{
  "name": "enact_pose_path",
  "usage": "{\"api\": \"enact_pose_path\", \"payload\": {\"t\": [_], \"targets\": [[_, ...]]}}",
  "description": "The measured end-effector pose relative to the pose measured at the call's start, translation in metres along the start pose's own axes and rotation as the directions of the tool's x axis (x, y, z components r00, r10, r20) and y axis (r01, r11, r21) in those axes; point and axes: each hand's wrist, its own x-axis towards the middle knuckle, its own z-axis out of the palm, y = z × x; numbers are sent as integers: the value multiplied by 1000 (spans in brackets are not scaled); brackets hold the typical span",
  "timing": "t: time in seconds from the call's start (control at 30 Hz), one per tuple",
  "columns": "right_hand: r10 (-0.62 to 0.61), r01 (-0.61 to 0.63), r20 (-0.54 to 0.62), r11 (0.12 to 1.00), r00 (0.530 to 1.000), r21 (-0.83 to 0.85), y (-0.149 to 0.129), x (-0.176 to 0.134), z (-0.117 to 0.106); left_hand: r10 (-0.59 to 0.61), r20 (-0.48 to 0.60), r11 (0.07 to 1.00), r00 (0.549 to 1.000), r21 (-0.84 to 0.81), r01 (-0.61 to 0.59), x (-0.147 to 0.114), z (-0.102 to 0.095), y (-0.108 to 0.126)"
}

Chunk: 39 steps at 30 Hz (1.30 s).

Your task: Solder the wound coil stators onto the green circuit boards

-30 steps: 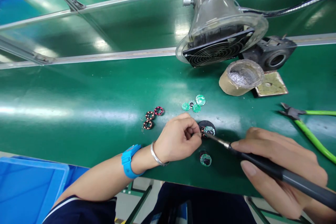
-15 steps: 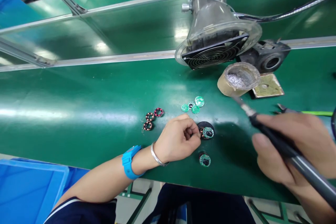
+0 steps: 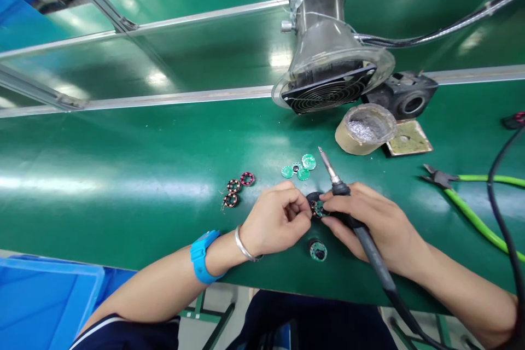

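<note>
My left hand (image 3: 281,217) is closed in a pinch against the left edge of a copper-wound motor coil topped by a round green circuit board (image 3: 320,208). What the pinch holds is hidden. This coil sits at a round black holder (image 3: 314,197). A soldering iron (image 3: 371,249) lies across my right hand (image 3: 379,224), its bare tip pointing up and away from the board. The thumb and forefinger of that hand touch the board's right side. Nearer me stands another coil with a board (image 3: 319,250). Several loose green boards (image 3: 302,173) lie beyond my hands.
Three bare coils (image 3: 233,186) lie to the left. A fume extractor fan (image 3: 330,90) hangs above a tub of solder bits (image 3: 365,130), a sponge tray (image 3: 409,138) and a black iron stand (image 3: 412,99). Green-handled cutters (image 3: 443,178) and a black cable (image 3: 498,202) are on the right.
My right hand has come left with the soldering iron from beside the tub, and its fingertips now touch the board on the coil. My left hand has stayed at the coil.
</note>
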Motion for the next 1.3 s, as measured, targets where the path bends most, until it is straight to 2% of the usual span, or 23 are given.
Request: {"api": "enact_pose_path", "payload": {"t": [0.13,0.3,0.53,0.67,0.8,0.9,1.0,1.1,1.17,1.3], "targets": [[44,-44,-27,999,999,24,0,0,-6,49,-5,999,999,-12,-49,0,0,0],[172,-171,-22,984,985,42,0,-5,-14,220,20,975,975,18,-220,3,0,-2],[276,-277,29,945,961,174,0,-10,-7,238,3,970,971,56,-238,4,2,-3],[250,-249,18,952,968,177,-2,-10,-6,268,-11,961,963,73,-267,5,1,-3],[225,-221,-8,963,974,156,-4,-9,-5,319,-78,942,944,136,-307,4,4,-3],[162,-156,-45,980,986,127,-4,-8,-2,357,-111,921,927,209,-330,2,6,-1],[105,-98,-71,991,992,95,-5,-7,1,367,-80,918,927,192,-347,2,3,-1],[76,-71,-80,995,994,66,-6,-4,4,274,-19,959,962,79,-272,3,-3,-5],[59,-56,-79,997,995,44,-6,-3,6,269,-1,962,963,47,-269,5,-7,-8],[51,-52,-92,999,994,-7,-6,-3,10,474,56,867,879,148,-477,8,-11,-12]]}}
